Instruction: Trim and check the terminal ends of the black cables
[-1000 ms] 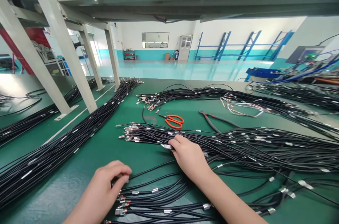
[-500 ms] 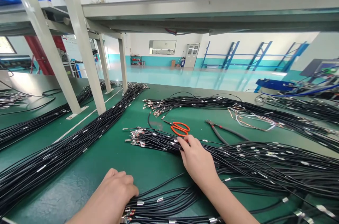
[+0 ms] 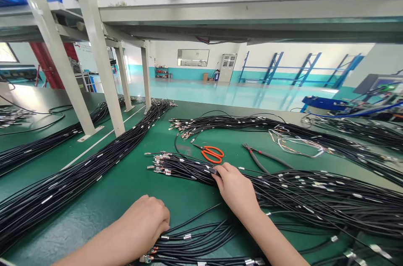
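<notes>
My left hand [image 3: 146, 222] is closed, fingers curled down around the end of a black cable [image 3: 195, 217] in the near bundle; its fingertips are hidden. Below and beside it lie more black cables [image 3: 204, 238] with silver ferrules and metal terminals. My right hand [image 3: 234, 184] pinches a slim black tool [image 3: 214, 170] with a pale pointed tip, whose kind I cannot make out. That tool rests over the middle cable bundle [image 3: 185, 169], near its terminal ends. Just behind are orange-handled scissors [image 3: 212, 154], and to the right lie grey-handled pliers [image 3: 267, 157].
A long cable bundle [image 3: 103, 148] runs along the left, beside white shelf posts [image 3: 97, 56]. Another bundle [image 3: 233, 122] stretches across the back of the green table [image 3: 126, 186]. Pale loose wires [image 3: 292, 146] lie at the right. A shelf [image 3: 220, 12] hangs overhead.
My left hand has shifted slightly up and right, its fingers still curled at the near cables. My right hand keeps the black tool at the middle bundle, its wrist slightly turned.
</notes>
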Motion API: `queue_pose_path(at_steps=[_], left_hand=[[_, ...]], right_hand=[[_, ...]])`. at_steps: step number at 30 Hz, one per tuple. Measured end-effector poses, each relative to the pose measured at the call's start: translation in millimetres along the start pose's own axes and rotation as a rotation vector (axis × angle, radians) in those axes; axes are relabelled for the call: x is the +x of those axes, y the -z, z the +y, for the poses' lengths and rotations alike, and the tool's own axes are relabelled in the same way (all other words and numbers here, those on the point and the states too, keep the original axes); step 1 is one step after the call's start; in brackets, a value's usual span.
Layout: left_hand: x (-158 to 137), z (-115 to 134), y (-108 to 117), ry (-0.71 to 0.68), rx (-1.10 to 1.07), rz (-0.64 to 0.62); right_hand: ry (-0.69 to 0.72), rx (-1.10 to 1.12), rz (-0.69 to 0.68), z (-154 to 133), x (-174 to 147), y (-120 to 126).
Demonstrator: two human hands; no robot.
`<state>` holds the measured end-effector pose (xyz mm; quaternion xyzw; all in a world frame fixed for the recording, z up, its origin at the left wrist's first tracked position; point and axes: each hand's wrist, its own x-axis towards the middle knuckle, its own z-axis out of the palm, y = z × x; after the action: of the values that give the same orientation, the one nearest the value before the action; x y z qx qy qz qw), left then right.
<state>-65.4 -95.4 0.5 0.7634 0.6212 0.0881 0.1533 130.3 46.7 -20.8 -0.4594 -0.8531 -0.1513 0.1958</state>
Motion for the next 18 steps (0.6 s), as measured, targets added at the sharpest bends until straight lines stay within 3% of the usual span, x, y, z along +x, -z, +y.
queue_pose_path(at_steps=[4, 6, 12, 14, 16, 18], left_hand=[[11.7, 1.9, 3.5, 0.025, -0.09, 0.045], [21.0, 2.2, 7.9, 0.06, -0.264, 0.079], [58.0, 10.3, 17.0, 0.36, -1.474, 0.034], [68.8, 17.0, 19.7, 0.383, -1.689, 0.199], [78.7, 22.2, 23.5, 0.342, -1.728, 0.476], [87.6, 23.8, 27.2, 0.287, -1.704, 0.674]], right_hand=[[0.024, -0.017, 0.069, 2.6, -0.7, 1.4], [0.023, 0.019, 0.127, 3.8, -1.8, 4.2], [-0.039, 0.175, 0.233, 5.6, -6.8, 18.7], [-0.024, 0.22, 0.216, 5.2, -9.5, 22.3], [0.009, 0.274, 0.156, 4.0, -12.4, 24.6], [0.031, 0.334, 0.062, 2.7, -14.7, 26.9]])
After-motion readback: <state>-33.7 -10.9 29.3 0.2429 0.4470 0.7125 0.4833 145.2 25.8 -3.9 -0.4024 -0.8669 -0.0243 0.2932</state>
